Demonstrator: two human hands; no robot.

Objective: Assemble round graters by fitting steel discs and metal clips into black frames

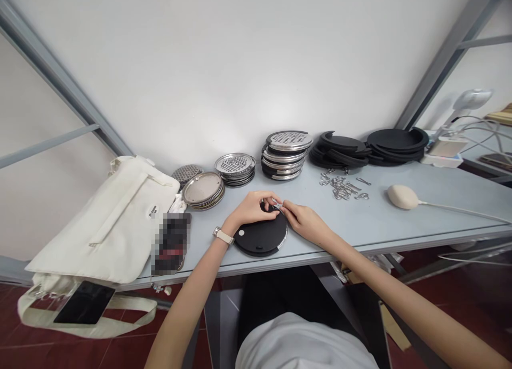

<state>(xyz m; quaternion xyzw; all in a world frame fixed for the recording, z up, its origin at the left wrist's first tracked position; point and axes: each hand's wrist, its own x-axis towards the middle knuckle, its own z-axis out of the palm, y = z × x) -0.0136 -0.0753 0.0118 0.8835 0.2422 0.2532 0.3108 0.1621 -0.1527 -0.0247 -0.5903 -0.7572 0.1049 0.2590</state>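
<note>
A black round disc (pixel 260 237) with a thin silvery edge and a pale dot lies near the table's front edge. My left hand (pixel 256 208), with a watch on its wrist, curls over the disc's far side, thumb and fingers closed around its rim. From the right, my right hand (pixel 303 221) pinches a small metal clip (pixel 277 206) at that same rim. The clip is partly covered by fingers, so how it sits on the disc cannot be told. Loose metal clips (pixel 342 186) lie in a pile farther right.
Along the wall stand stacked metal grater discs (pixel 235 164), plain metal discs (pixel 203 189), black-rimmed grater discs (pixel 285 154) and black round holders (pixel 340 149). A white bag (pixel 108 219) and a phone (pixel 172 243) are at left. A beige corded object (pixel 403 197) rests at right.
</note>
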